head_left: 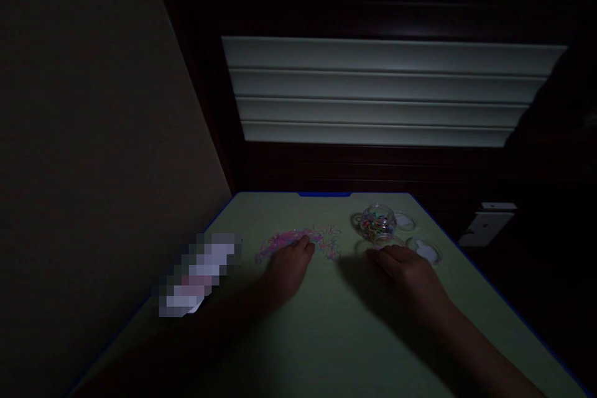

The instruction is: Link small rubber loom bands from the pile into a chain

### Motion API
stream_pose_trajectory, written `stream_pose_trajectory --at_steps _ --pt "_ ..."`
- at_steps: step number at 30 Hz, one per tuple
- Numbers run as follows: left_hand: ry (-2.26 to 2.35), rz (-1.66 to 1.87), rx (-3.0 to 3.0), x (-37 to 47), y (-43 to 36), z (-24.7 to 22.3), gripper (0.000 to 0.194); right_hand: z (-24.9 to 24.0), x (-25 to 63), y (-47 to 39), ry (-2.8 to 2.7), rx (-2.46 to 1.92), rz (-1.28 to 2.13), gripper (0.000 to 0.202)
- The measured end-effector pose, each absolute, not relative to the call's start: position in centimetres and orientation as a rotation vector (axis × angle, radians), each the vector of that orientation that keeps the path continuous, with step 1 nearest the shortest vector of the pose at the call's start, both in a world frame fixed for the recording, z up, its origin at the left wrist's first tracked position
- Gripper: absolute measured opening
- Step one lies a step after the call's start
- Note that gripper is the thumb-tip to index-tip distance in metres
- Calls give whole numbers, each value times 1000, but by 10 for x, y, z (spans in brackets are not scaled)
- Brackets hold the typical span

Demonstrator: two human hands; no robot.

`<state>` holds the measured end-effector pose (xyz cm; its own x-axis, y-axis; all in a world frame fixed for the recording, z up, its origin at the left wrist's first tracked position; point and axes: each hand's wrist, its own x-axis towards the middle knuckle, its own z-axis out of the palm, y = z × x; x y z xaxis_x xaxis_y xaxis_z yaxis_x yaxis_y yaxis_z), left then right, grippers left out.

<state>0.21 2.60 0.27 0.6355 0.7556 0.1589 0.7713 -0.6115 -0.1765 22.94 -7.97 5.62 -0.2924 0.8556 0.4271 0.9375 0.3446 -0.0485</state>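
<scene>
A loose pile of thin pink, purple and bluish bands [284, 239] lies spread on the pale green table [321, 336]. My left hand [291, 261] rests at the front of this pile, its fingers bent together; whatever is between them is too small to see. My right hand [401, 264] is closed at the near side of a clear round container [387, 241], with its fingertips at the rim; its grip is hard to make out in the dim light. Just behind stands a clear jar [377, 221] full of multicoloured bands.
Two clear round lids or dishes with whitish centres, one [403, 220] beside the jar and another [424, 250] nearer, lie on the right. A blurred white and pink item [200, 277] is at the left edge. White objects [487, 227] stand beyond the table's right side.
</scene>
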Motion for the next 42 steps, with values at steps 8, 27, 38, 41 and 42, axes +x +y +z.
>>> stream_pose_trajectory --at_steps 8,27,38,41,42 --pt "-1246 -75 -2640 3 25 7 25 57 229 -81 -2236 -1570 -317 22" --pt "-1184 -121 -2770 1 39 4 21 58 227 -81 -2267 -1600 -294 23" --pt "-1273 -256 -2820 3 32 1 28 58 228 -81 -2277 -1582 -301 22" --pt "-1278 -322 -2871 8 25 8 17 56 229 -80 -2257 -1584 -312 21" --pt "-1278 -348 -2890 11 21 10 16 56 229 -80 -2252 -1585 -311 21"
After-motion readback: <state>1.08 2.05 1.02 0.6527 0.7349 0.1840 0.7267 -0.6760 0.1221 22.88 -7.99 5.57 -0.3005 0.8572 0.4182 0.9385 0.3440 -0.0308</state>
